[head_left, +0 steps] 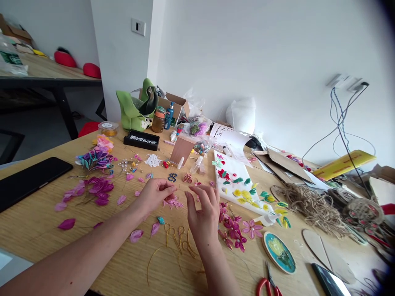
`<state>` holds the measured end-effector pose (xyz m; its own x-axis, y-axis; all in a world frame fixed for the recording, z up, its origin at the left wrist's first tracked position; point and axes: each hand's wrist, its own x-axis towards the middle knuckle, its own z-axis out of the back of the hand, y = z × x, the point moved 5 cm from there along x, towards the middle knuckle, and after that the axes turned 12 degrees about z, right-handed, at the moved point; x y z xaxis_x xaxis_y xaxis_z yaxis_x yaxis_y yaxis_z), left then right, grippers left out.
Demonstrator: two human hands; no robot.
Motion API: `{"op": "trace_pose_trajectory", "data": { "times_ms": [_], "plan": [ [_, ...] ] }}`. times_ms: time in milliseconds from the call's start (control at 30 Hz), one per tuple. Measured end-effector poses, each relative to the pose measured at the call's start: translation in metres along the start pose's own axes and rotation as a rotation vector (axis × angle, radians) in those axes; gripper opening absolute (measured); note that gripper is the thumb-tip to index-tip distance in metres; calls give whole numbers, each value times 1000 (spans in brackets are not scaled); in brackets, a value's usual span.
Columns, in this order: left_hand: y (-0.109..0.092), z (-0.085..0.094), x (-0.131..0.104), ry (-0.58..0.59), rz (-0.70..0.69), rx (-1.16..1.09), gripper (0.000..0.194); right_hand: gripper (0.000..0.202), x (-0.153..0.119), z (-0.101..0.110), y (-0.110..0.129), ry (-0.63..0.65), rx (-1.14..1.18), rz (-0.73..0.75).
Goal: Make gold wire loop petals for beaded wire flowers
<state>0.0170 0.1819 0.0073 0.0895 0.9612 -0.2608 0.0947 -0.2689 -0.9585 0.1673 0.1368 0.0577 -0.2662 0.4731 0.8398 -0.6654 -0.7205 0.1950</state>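
My left hand [156, 194] is over the middle of the table, thumb and index finger pinched together; whatever they hold is too small to make out. Just right of it, my right hand [202, 205] is raised with its fingers bent and apart, and nothing shows between them. A small heap of pink pieces [173, 202] lies between the hands. Gold wire loops [180, 237] rest on the wood nearer me. Magenta flowers [236, 230] lie right of my right hand. Loose pink petals [136, 235] and a magenta petal bunch [100, 189] are on the left.
A black phone [33, 181] lies at the left edge. Red-handled pliers [268, 283] and a round painted piece [279, 252] are at the front right. A black tray [141, 140], a green bag [134, 113] and an upright wooden block [182, 151] stand farther back. Twine [314, 205] is heaped right.
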Motion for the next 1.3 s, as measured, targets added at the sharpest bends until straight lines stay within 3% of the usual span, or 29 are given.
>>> {"op": "trace_pose_trajectory", "data": {
  "times_ms": [200, 733, 967, 1167, 1300],
  "plan": [
    [0, -4, -2, 22, -31, 33, 31, 12, -6, -11, 1, 102, -32, 16],
    [0, -10, -4, 66, -148, 197, 29, 13, -9, -17, 1, 157, -92, 61],
    [-4, -9, -5, 19, -257, 354, 21, 16, -11, -19, 1, 200, -136, 83],
    [-9, -7, -13, -115, -434, 541, 9, 17, -12, -22, 2, 227, -106, 102],
    [-13, -6, -17, -164, -551, 629, 11, 12, -8, -14, 1, 124, -10, 43]
  ]
}}
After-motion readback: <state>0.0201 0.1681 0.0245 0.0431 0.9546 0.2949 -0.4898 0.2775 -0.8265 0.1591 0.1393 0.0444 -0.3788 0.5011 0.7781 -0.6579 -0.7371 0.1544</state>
